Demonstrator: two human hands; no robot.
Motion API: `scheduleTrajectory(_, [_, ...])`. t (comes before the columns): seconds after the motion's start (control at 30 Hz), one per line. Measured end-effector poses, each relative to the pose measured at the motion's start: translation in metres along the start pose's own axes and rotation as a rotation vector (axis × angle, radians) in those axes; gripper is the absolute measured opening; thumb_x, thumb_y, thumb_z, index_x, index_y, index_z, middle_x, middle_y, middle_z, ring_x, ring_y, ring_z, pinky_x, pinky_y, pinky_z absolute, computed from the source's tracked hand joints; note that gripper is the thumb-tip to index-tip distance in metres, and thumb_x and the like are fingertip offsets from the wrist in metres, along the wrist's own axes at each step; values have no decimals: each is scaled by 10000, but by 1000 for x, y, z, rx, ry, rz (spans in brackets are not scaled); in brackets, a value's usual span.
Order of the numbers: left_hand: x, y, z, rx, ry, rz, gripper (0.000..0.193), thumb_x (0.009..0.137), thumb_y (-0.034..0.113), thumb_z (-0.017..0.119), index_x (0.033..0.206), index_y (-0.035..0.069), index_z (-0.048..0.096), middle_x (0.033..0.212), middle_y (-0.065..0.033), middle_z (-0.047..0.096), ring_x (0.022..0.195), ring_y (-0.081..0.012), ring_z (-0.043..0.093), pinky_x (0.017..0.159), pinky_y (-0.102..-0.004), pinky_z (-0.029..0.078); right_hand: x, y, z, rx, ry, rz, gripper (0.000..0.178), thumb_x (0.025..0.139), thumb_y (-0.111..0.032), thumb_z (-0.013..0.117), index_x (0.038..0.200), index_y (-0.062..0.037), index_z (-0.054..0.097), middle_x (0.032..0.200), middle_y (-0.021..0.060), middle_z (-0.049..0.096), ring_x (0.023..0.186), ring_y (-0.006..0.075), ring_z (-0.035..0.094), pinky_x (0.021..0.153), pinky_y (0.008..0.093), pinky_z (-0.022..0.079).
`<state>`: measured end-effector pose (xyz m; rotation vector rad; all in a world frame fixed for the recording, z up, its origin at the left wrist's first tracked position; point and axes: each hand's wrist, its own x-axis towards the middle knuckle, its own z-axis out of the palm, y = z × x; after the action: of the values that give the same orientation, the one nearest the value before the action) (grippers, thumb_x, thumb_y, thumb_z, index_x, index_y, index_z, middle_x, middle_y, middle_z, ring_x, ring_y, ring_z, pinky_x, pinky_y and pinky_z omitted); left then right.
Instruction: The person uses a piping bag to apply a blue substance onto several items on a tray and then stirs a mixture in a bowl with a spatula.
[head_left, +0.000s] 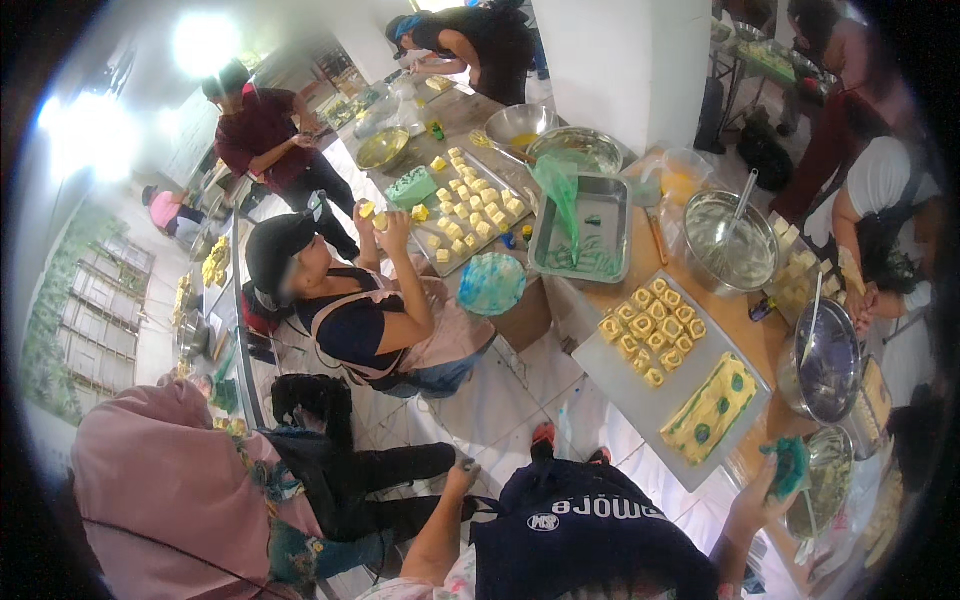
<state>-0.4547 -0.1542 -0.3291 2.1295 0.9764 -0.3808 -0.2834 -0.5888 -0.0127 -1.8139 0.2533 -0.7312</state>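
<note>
My right hand (752, 505) is closed around a green piping bag (788, 468), held at the right by the table's near edge. Low in the middle, my left hand (462, 474) hangs over the floor with its fingers curled; whatever may be in them is hidden. A grey board (610, 360) lies on the table ahead of my right hand. On it sit several small yellow cakes (655, 322) with piped yellow borders. Nearer on the same board is a rectangular yellow cake (715, 408) with round green patches.
Steel bowls (730, 245) and a purple-stained bowl (822, 365) line the table's right side. A metal pan (583, 270) carries another green piping bag (560, 195). At the left, a co-worker (370, 320) stands by a tray of cake cubes (470, 210). A person in a pink headscarf (165, 480) is close by.
</note>
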Motion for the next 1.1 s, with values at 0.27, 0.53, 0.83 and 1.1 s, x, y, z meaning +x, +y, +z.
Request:
scheduleTrajectory(0.27, [-28,-2,-8,-120,11,-96,386,711,209,656,1006,-10,539,793,-112,609,668,-166,582,588,-270,460,-6,-11,-6,5,95,31,237,779,25,507,1012,47,473,932,117,545,829,168,523,762,273,420])
scheduleTrajectory(0.53, [4,38,1,-233,-175,18,398,736,204,628,1021,-49,513,836,-121,605,669,-169,593,587,-280,470,-8,-1,-31,88,106,-83,265,776,34,488,1036,45,441,952,129,504,828,173,511,742,276,428])
scheduleTrajectory(0.83, [61,8,-6,-116,-282,95,390,756,192,601,1086,19,488,785,-134,605,644,-170,590,514,-279,461,-17,1,-45,83,256,-49,308,784,22,486,1085,45,424,962,128,503,815,181,514,736,288,434])
scheduleTrajectory(1.1, [26,76,-14,-78,-184,20,411,751,229,604,1076,0,498,769,-134,607,586,-153,555,511,-261,439,-15,1,-42,60,310,35,313,781,26,489,1086,52,422,969,126,502,829,176,514,741,289,438])
